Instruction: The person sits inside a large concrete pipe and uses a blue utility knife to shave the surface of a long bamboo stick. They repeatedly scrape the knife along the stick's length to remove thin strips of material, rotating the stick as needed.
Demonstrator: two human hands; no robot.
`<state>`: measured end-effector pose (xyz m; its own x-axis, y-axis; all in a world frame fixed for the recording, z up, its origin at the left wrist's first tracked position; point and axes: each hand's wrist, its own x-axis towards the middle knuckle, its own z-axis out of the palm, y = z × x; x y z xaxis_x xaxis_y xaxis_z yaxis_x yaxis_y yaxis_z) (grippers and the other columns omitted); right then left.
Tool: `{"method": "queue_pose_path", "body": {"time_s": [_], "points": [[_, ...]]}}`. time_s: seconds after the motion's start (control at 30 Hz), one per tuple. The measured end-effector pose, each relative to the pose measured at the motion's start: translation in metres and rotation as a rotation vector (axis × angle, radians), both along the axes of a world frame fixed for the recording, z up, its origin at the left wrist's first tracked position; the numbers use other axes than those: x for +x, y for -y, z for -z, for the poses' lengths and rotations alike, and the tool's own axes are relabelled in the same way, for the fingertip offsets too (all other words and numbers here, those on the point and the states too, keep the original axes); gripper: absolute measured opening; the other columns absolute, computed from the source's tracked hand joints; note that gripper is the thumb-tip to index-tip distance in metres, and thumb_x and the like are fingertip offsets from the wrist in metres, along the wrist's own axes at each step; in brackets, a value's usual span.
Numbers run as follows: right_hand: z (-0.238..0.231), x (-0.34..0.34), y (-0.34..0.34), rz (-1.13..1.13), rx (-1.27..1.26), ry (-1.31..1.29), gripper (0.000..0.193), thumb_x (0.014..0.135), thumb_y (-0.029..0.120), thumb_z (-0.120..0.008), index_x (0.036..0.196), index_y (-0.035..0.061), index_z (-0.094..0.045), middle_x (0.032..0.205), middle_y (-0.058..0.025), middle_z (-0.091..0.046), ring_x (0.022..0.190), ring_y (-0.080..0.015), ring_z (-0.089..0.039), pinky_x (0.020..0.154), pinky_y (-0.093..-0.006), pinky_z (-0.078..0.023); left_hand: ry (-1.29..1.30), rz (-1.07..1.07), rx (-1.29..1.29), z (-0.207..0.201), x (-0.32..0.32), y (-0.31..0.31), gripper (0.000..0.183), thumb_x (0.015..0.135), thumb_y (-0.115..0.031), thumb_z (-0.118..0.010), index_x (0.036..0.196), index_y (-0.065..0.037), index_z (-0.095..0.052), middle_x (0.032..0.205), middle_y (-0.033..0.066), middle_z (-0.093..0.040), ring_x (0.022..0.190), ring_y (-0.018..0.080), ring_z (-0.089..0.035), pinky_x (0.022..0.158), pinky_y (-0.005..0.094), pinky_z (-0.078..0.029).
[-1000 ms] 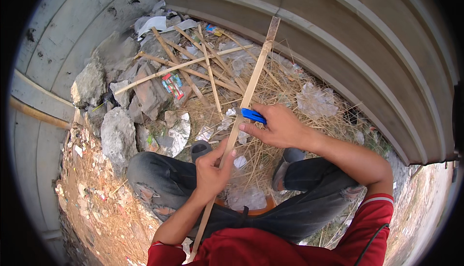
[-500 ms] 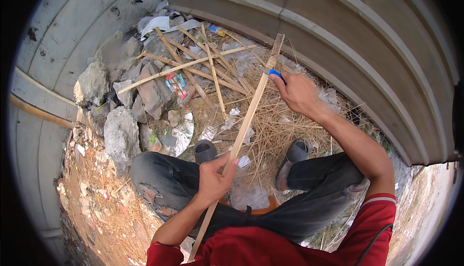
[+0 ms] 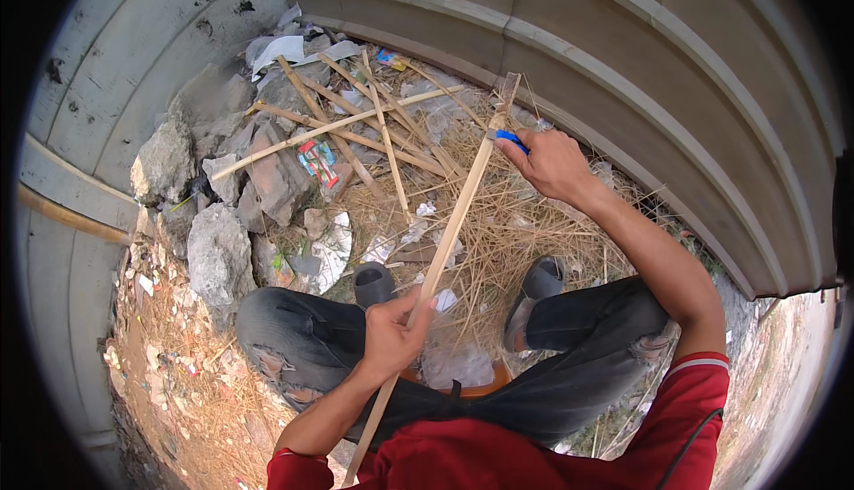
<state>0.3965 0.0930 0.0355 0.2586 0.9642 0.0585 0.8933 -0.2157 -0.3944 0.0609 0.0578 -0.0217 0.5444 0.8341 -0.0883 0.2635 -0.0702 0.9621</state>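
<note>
A long pale bamboo strip point(image 3: 458, 214) slants from my lap up and away, past my feet. My left hand point(image 3: 391, 337) is closed around it near my knees. In my right hand point(image 3: 553, 166) is a blue-handled knife point(image 3: 509, 139), its blade against the strip near the far end. A lifted shaving point(image 3: 500, 120) stands just beyond the blade, and the far tip beyond it is darker and rougher. The blade is partly hidden by the strip and fingers.
Several bamboo strips point(image 3: 384, 134) lie crossed over rubble beyond my feet. Grey rocks point(image 3: 219, 254) are heaped at left. Thin shavings point(image 3: 511, 232) cover the ground between my sandals. Corrugated metal walls point(image 3: 623, 72) stand close at the far side and left.
The knife has slid slightly toward me along the strip, and the shaving at the blade shows larger. The strip's far end has dipped a little. My left hand keeps its grip.
</note>
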Motion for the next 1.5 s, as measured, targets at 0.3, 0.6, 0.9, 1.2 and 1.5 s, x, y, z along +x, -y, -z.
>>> {"method": "queue_pose_path", "body": {"time_s": [0.3, 0.6, 0.9, 1.2, 1.5], "points": [[-0.021, -0.055, 0.028, -0.246, -0.083, -0.080, 0.056, 0.105, 0.052, -0.051, 0.097, 0.0010, -0.074, 0.072, -0.0224, -0.069, 0.069, -0.0444, -0.069, 0.067, -0.0560, -0.054, 0.272, -0.002, -0.332, -0.005, 0.006, -0.010, 0.034, 0.108, -0.016, -0.057, 0.133, 0.005, -0.065, 0.066, -0.0055, -0.053, 0.058, 0.0000, -0.042, 0.051, 0.0219, -0.033], [-0.027, -0.046, 0.020, -0.103, -0.096, -0.138, 0.052, 0.104, 0.049, -0.054, 0.096, 0.0006, -0.072, 0.072, -0.0240, -0.069, 0.072, -0.0456, -0.069, 0.067, -0.0543, -0.055, 0.348, 0.039, -0.405, -0.017, -0.002, -0.010, 0.036, 0.112, -0.018, -0.050, 0.137, 0.004, -0.062, 0.063, -0.0095, -0.041, 0.053, 0.0002, -0.033, 0.048, 0.0228, -0.025], [-0.031, -0.096, 0.049, -0.396, -0.101, 0.016, 0.051, 0.102, 0.051, -0.059, 0.090, 0.0031, -0.068, 0.060, -0.0196, -0.064, 0.060, -0.0420, -0.067, 0.055, -0.0521, -0.052, 0.230, 0.022, -0.350, -0.015, 0.005, -0.010, 0.035, 0.109, -0.017, -0.055, 0.137, 0.003, -0.064, 0.067, -0.0072, -0.048, 0.058, 0.0011, -0.041, 0.051, 0.0223, -0.032], [-0.032, -0.062, 0.018, -0.193, 0.058, 0.170, 0.053, 0.102, 0.055, -0.057, 0.088, 0.0047, -0.069, 0.059, -0.0193, -0.064, 0.059, -0.0429, -0.067, 0.053, -0.0509, -0.052, 0.072, -0.028, -0.115, -0.022, 0.012, -0.012, 0.036, 0.106, -0.016, -0.060, 0.137, 0.002, -0.065, 0.073, -0.0070, -0.051, 0.066, 0.0009, -0.042, 0.056, 0.0215, -0.035], [-0.044, 0.001, 0.016, 0.055, 0.152, 0.152, 0.058, 0.103, 0.057, -0.053, 0.085, 0.0054, -0.073, 0.066, -0.0212, -0.068, 0.067, -0.0448, -0.069, 0.064, -0.0543, -0.055, 0.069, 0.078, -0.173, -0.014, 0.002, 0.000, 0.036, 0.105, -0.017, -0.062, 0.135, 0.002, -0.065, 0.072, -0.0067, -0.051, 0.067, 0.0016, -0.044, 0.057, 0.0220, -0.037]]}}
